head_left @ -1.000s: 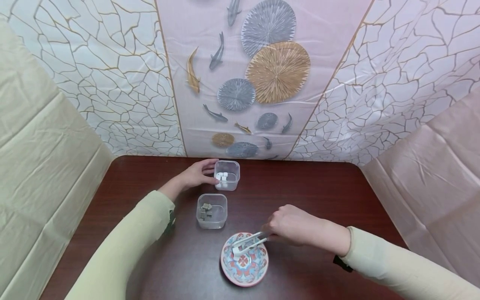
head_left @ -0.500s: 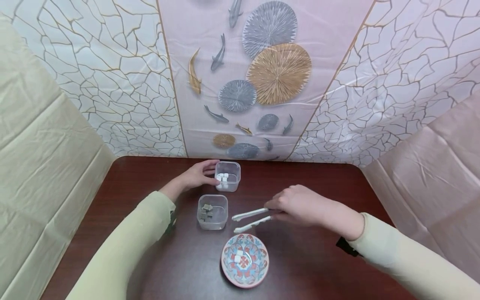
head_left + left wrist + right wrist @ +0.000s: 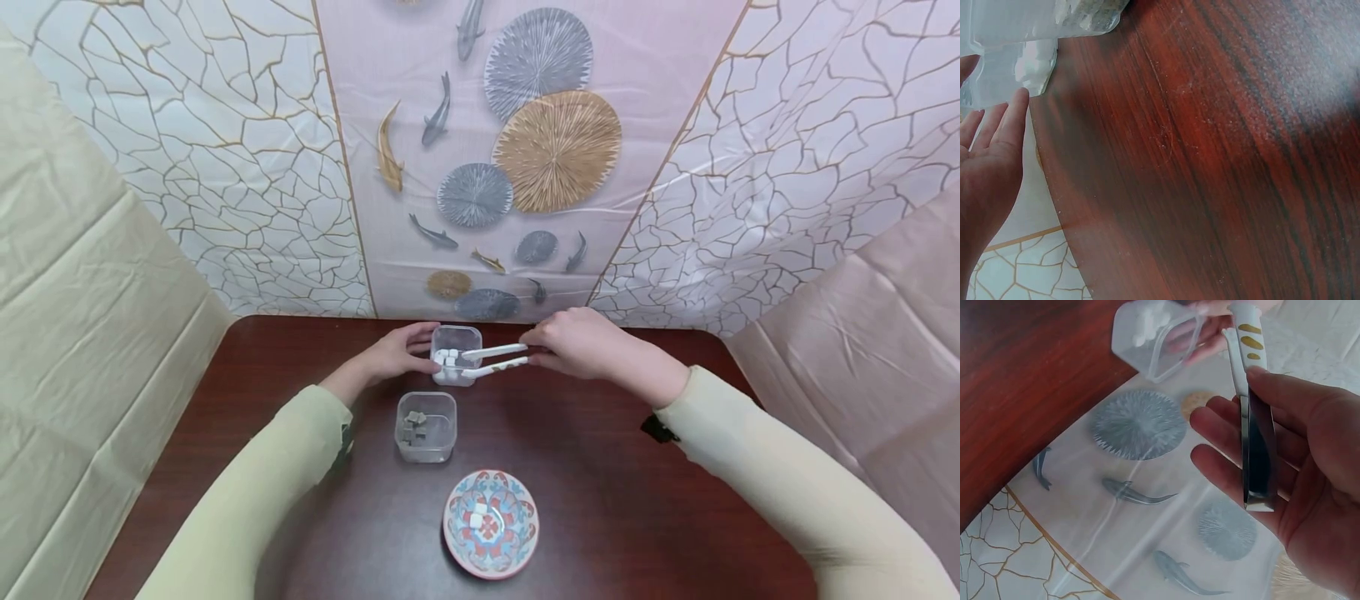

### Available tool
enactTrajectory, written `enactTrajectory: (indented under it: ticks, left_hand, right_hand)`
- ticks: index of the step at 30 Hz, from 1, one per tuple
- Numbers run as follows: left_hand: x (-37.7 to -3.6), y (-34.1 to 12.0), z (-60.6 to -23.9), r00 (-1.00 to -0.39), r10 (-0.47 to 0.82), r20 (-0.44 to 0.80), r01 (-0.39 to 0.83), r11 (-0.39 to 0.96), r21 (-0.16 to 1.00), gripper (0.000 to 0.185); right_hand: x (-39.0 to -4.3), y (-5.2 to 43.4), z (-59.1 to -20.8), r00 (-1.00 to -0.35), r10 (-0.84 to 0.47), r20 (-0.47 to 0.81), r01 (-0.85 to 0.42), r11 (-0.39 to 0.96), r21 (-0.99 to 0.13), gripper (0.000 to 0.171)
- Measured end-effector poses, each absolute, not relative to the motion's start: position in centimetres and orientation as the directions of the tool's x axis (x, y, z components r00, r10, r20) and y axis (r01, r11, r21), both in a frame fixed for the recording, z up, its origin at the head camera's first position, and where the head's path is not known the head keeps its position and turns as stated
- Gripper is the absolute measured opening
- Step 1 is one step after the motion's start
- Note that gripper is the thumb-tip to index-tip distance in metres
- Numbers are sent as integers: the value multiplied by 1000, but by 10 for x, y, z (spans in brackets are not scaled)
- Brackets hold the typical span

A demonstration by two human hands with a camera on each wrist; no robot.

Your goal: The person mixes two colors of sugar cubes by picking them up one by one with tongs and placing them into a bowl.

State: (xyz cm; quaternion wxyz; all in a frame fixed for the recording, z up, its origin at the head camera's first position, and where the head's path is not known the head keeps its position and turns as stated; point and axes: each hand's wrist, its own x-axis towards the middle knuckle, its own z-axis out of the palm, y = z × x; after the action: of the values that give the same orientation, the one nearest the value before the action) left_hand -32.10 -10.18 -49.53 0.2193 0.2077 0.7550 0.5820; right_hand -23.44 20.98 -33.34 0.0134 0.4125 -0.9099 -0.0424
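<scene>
My right hand [image 3: 573, 343] grips a pair of tongs [image 3: 1251, 419] with metal handles and white, gold-marked arms. Their tips are spread apart at the right side of a clear plastic container [image 3: 456, 333], which has several white cubes [image 3: 447, 357] in it. My left hand [image 3: 393, 352] holds this container at its left side, thumb towards the front and fingers towards the back. In the left wrist view, the left fingertips [image 3: 1020, 95] sit right at the container's wall. A patterned bowl [image 3: 491, 560] nearer me has two small white cubes [image 3: 477, 515] inside.
A second clear container [image 3: 426, 450] with several greyish-brown cubes [image 3: 414, 421] stands between the far container and the bowl. All of this is on a dark red-brown table [image 3: 600, 500]. A patterned cloth [image 3: 480, 250] hangs along the table's back edge.
My right hand has moved from the bowl to the far container with the tongs. The white cube between the tips was let go in the bowl. The left hand stays in place.
</scene>
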Motion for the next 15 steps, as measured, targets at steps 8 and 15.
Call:
enactTrajectory:
  ticks: [8, 15]
  left_hand:
    - [-318, -101, -492, -821, 562, -98, 52, 245, 968, 83]
    - [-320, -102, -493, -820, 563, -99, 60, 258, 964, 82]
  right_hand:
    - [-271, 191, -345, -693, -719, -50, -707, 665, 241, 17]
    - [-292, 173, -357, -698, -709, -104, -703, 649, 292, 16]
